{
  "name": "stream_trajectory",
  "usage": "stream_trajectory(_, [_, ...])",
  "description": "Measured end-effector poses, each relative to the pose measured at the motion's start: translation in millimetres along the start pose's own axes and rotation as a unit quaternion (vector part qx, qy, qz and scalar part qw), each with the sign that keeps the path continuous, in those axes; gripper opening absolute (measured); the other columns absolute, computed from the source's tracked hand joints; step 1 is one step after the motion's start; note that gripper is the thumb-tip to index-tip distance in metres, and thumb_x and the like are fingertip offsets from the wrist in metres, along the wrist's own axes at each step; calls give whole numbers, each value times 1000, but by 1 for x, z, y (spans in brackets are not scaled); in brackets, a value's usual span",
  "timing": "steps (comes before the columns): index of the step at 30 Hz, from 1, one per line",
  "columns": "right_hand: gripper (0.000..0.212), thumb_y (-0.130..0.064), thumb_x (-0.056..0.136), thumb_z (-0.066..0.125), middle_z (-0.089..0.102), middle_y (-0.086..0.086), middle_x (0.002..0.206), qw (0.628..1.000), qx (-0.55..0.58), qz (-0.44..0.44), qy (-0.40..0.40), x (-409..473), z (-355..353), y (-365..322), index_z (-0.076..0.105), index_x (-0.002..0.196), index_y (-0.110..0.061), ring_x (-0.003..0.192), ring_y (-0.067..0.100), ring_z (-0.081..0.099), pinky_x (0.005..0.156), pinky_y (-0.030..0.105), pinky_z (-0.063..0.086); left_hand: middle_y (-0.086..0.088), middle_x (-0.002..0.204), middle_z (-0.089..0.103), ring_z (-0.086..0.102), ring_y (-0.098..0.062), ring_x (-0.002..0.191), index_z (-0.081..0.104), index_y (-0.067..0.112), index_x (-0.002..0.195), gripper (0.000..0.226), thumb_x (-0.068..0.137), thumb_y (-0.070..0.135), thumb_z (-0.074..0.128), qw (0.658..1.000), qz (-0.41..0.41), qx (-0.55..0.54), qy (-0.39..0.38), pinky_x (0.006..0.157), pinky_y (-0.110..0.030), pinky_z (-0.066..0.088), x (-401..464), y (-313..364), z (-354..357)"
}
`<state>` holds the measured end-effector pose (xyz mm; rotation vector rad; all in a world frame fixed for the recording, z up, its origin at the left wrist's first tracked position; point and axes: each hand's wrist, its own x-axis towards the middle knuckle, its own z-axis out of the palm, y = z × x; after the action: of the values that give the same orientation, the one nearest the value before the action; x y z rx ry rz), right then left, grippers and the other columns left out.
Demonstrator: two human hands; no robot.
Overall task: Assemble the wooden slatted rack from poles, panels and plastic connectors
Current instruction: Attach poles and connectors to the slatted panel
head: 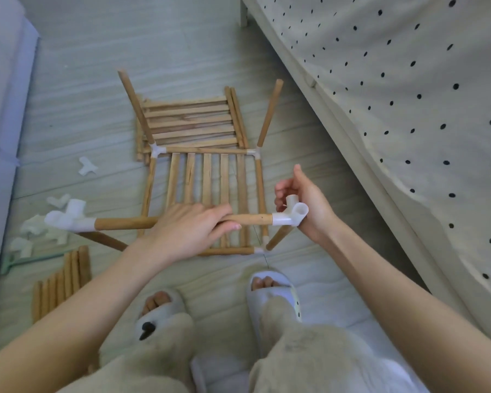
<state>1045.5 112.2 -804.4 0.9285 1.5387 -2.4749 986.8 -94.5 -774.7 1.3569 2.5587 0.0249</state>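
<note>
There is only one view, from a wide-angle camera worn on the person's head. It looks forward and steeply down, almost straight onto the floor point(182, 38) in front of the person. The two forearms enter from the bottom corners, and the knees and slippers point(270, 287) fill the lower middle, very near the lens. The half-built rack point(207, 177) lies at the centre, a little farther away. The wide lens bends the bed point(408, 109) edge at the right.

Pale floor point(102, 89) – rack frame point(207, 191), spare panel point(190, 120), loose connectors point(37, 225), pole bundle point(61, 282).
</note>
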Motion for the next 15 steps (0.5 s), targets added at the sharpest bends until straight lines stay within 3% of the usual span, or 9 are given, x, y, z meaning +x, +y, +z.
stream_trajectory(2, [48,-43,97,41,50,2,61,1000,-5,12,-27,4,6,-5,57,66,-9,56,14,46,55,21,41,12,60,44,47,-7,55,40,33,88,54,76,69,1,1000,17,-15,16,48,-26,30,4,-6,2])
stream_trajectory(5, [44,-41,97,41,58,0,66,997,-64,13,-45,0,5,-11,60,72,-10,64,14,52,65,23,43,10,54,44,42,-1,49,41,35,82,56,73,72,0,999,15,-34,33,46,-23,28,8,-9,4])
stream_trajectory(9, [44,-45,97,40,67,0,79,990,-139,20,25,-15,-1,-19,66,84,-11,75,16,61,76,30,47,12,50,41,35,4,43,40,37,81,52,76,70,0,997,9,-16,75,42,-19,20,7,-4,8])
stream_trajectory(15, [39,-43,95,42,71,3,82,956,-261,70,116,-12,24,-20,63,89,-10,77,18,63,66,28,43,13,52,44,38,5,44,50,35,87,60,77,70,1,997,-6,-23,71,43,-17,23,3,-3,9])
